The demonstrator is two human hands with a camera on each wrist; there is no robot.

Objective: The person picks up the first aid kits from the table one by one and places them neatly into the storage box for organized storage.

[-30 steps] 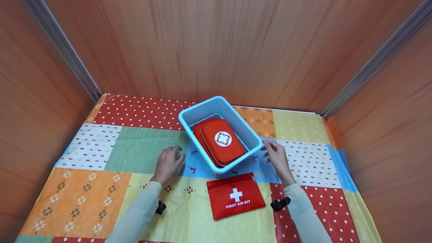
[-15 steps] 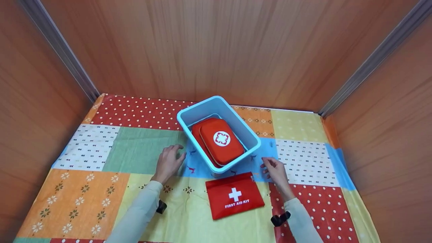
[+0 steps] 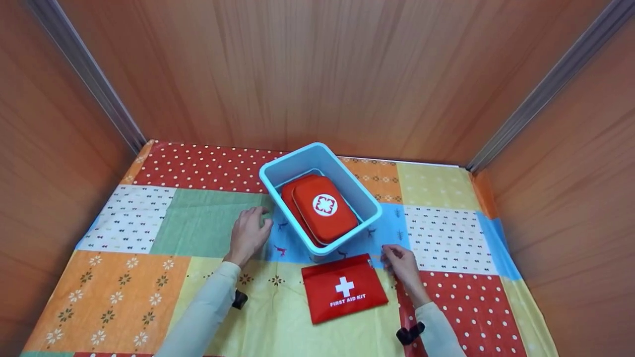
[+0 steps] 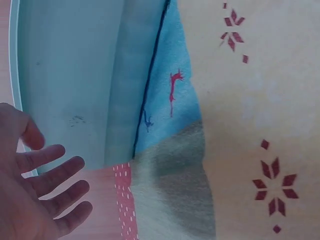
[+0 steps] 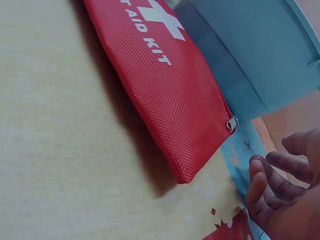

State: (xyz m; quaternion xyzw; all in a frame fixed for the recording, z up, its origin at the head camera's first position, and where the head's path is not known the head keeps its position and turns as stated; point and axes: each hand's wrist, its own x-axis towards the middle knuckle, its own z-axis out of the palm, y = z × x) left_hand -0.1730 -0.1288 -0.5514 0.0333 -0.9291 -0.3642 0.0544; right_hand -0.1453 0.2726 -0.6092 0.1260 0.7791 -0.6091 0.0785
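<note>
A light blue plastic bin (image 3: 364, 196) stands at the middle of the table, turned at an angle. Inside it lies a red zip case (image 3: 333, 221) with a white round emblem, on top of another red item (image 3: 289, 191) that is mostly covered. In front of the bin a flat red first aid pouch (image 3: 345, 288) lies on the cloth, its zip pull (image 5: 232, 123) at the corner near my right hand. My left hand (image 3: 247, 233) hovers left of the bin, fingers loosely bent, holding nothing. To the right of the pouch my right hand (image 3: 403, 265) is apart from it, fingers loosely curled and bare.
A patchwork-patterned cloth (image 3: 213, 218) covers the table. Wood-grain panels (image 3: 317, 74) rise at the back and both sides, joined by grey metal strips (image 3: 550, 84) at the corners.
My right hand has drawn back from beside the bin's right corner toward me, down to beside the pouch. The left hand has barely moved. Bin and pouch stay in place.
</note>
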